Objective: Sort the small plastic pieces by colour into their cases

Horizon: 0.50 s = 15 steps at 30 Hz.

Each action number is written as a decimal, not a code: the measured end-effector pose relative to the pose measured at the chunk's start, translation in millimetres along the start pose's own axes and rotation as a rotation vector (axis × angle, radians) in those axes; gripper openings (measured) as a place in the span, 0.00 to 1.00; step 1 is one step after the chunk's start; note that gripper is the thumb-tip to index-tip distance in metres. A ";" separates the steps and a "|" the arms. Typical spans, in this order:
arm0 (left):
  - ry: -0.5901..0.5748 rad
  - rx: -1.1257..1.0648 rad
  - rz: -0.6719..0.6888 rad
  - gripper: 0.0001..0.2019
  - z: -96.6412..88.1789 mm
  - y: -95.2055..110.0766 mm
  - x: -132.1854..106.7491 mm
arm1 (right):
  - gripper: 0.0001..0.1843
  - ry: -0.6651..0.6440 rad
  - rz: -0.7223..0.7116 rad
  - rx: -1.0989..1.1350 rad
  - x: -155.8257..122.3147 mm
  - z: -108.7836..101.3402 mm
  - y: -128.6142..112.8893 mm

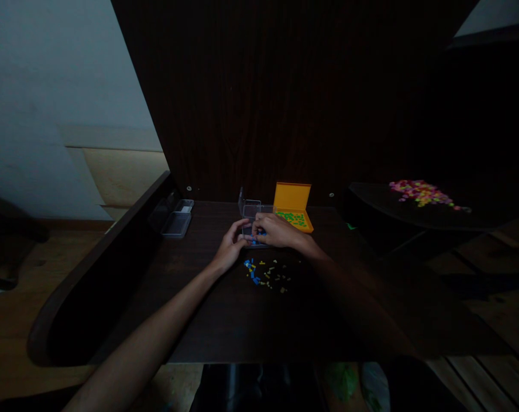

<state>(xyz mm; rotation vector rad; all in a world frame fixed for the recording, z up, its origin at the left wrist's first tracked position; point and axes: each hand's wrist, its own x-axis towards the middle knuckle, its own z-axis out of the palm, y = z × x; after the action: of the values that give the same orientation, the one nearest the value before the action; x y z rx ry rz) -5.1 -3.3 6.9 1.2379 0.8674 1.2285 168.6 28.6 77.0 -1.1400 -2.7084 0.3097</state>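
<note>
Bare forearms (pixel 156 320) reach in from the lower edge of the head view, over the near side of the dark wooden bench (pixel 212 315). Farther in, loose blue building-block pieces (pixel 254 276) lie scattered beside small yellow and beige bits (pixel 284 290), just short of a clear plastic box (pixel 256 246). Both hands work at that box, which shows more blue inside it. Left hand (pixel 232 245) curves about its left side, thumb and forefinger parted; whether it grips the wall or merely steadies it, I cannot tell. Right hand (pixel 278 230) bends over the box with fingertips drawn together and pointing down; they hide whatever they may be pinching.

Judging by this pose, the step in hand is handling small pieces within the box, which calls for a narrow fingertip pinch and a steady box wall.

Behind the hands a transparent lid (pixel 241 201) stands upright, near enough to be knocked. Just right, an open orange case (pixel 292 196) holds green pieces (pixel 296 218), close to the right hand and wrist. Another clear box (pixel 176 224) sits open well to the left. Far right lies a pile of pink and yellow pieces (pixel 422 193). Dim light blurs the finer details.
</note>
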 end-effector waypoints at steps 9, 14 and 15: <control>0.018 0.019 0.018 0.27 0.2 0.4 0.5 | 0.03 0.029 0.000 0.015 -0.6 0.0 0.6; -0.012 -0.005 -0.007 0.29 -0.1 -0.6 0.9 | 0.02 0.008 -0.019 0.035 -0.3 1.7 2.1; -0.013 -0.002 -0.002 0.29 -0.1 -1.1 0.8 | 0.02 0.013 -0.012 0.039 -0.1 1.2 2.0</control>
<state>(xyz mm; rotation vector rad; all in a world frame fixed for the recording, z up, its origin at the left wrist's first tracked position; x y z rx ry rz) -4.8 -2.4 5.9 1.2416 0.8576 1.2183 169.7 29.8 75.3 -1.1116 -2.6849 0.3506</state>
